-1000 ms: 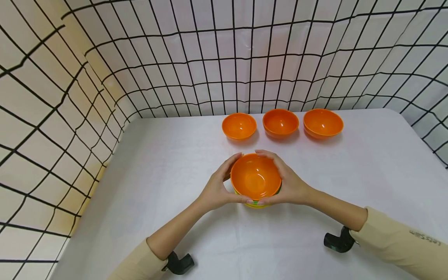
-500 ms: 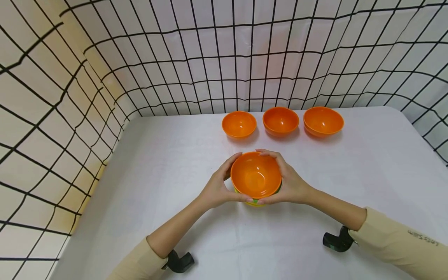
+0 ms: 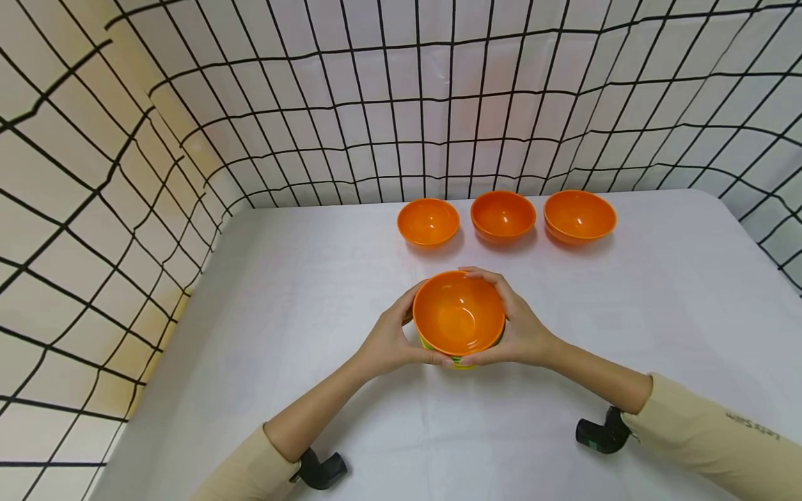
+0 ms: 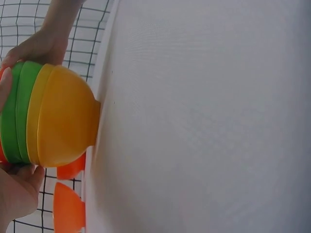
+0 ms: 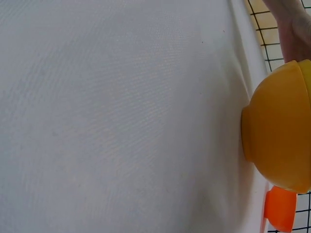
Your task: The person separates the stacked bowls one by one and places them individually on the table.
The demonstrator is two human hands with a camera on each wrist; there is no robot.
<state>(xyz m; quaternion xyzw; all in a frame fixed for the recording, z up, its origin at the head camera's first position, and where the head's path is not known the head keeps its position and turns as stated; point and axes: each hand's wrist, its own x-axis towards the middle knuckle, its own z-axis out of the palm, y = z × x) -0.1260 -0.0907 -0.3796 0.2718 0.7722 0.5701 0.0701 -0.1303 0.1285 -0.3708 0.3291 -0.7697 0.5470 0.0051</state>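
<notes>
In the head view a stack of bowls stands at mid-table, topped by an orange bowl. Beneath it the left wrist view shows green bowls and, lowest, yellow bowls. The bottom yellow bowl has its foot on the white table. My left hand curves round the stack's left side, and my right hand holds the right side. Both thumbs lie along the near side, almost meeting, while the fingers wrap toward the back. The far fingertips of the left hand are partly hidden by the orange rim.
Behind the stack, three orange bowls sit in a row: a left one, a middle one and a right one. A black grid net hangs along the table's back and sides. The white tabletop spreads around.
The fingertips of my left hand have slipped back a little along the orange rim. The stack and the right hand stay about where they were.
</notes>
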